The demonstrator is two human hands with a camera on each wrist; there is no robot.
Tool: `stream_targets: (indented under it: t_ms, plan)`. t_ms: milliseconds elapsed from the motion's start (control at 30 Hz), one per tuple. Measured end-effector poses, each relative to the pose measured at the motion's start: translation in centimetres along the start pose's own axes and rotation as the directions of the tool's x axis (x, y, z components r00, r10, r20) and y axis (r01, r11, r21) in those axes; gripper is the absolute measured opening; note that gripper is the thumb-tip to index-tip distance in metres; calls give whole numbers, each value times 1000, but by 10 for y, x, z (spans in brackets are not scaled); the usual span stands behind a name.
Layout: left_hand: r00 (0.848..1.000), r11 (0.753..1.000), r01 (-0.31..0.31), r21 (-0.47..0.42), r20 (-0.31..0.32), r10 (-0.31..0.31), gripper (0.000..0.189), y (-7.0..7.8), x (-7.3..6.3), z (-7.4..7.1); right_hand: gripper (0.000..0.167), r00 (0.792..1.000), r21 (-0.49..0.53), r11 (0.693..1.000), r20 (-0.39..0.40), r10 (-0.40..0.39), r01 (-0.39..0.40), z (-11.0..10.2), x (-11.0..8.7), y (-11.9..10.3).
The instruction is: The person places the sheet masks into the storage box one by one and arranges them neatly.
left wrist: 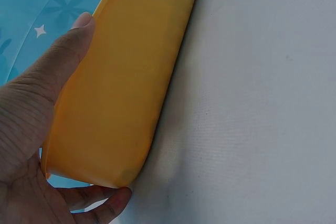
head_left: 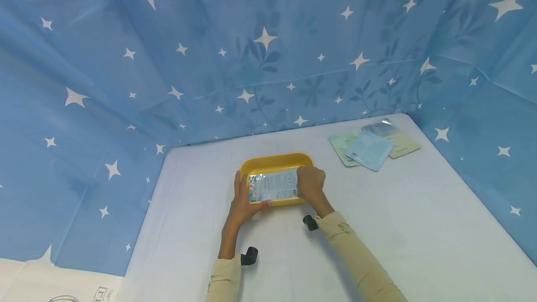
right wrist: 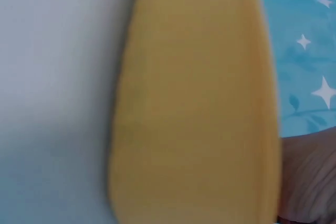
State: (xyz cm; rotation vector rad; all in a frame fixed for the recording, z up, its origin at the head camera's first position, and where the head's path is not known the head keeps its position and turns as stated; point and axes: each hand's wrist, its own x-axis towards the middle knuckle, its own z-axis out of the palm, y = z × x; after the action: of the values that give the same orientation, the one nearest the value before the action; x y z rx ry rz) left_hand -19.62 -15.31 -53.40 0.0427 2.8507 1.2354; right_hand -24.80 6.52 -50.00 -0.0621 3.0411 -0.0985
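Note:
A yellow tray (head_left: 277,157) sits on the white table, with a light-blue flat packet (head_left: 274,185), apparently a face mask packet, lying inside it, printed side up. My left hand (head_left: 242,203) grips the tray's left end, its thumb along the near wall and its fingers around the corner. In the left wrist view the thumb (left wrist: 79,32) touches the tray's outer wall (left wrist: 126,77). My right hand (head_left: 311,181) is curled over the packet's right end inside the tray and appears to pinch it; its fingertips are hidden. The tray wall (right wrist: 194,103) mostly blocks the right wrist view.
At the back right of the table (head_left: 402,209) lies an overlapping group of flat packets: a green one (head_left: 339,143), a light-blue one (head_left: 371,149), a yellowish one (head_left: 405,147) and a silvery one (head_left: 381,127). A blue star-patterned curtain (head_left: 268,73) borders the table.

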Motion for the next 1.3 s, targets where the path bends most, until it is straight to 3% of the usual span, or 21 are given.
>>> stream_targets:
  t_ms: [233,567,733,867,1033,1133,1200,1300]
  plan:
    - [1000,1000,-2,-3,0,2,124,1,-1,0,8,998,-89,996,-67,-14,8,6,-4,-2]
    - [1000,1000,-2,17,-4,2,123,-3,0,-3,7,993,-22,997,-94,-71,69,6,-3,0]
    - [1000,1000,-6,15,-2,6,122,-3,1,-4,8,991,-29,992,-52,-125,124,1,-2,4]
    - [1000,1000,4,18,2,-4,122,-3,1,-4,8,984,-4,985,53,-171,171,-7,-2,7]
    - [1000,1000,2,17,6,-2,122,-1,0,-3,2,961,167,978,222,-164,128,-16,0,12]
    - [1000,1000,1,17,6,-1,122,0,-1,-2,6,938,323,945,308,-162,57,-22,3,16]
    - [1000,1000,-2,12,5,2,121,0,0,-2,9,928,427,904,334,-163,5,-23,6,20]
    - [1000,1000,-4,10,10,4,121,1,0,0,5,943,490,872,285,-172,11,-20,10,26]
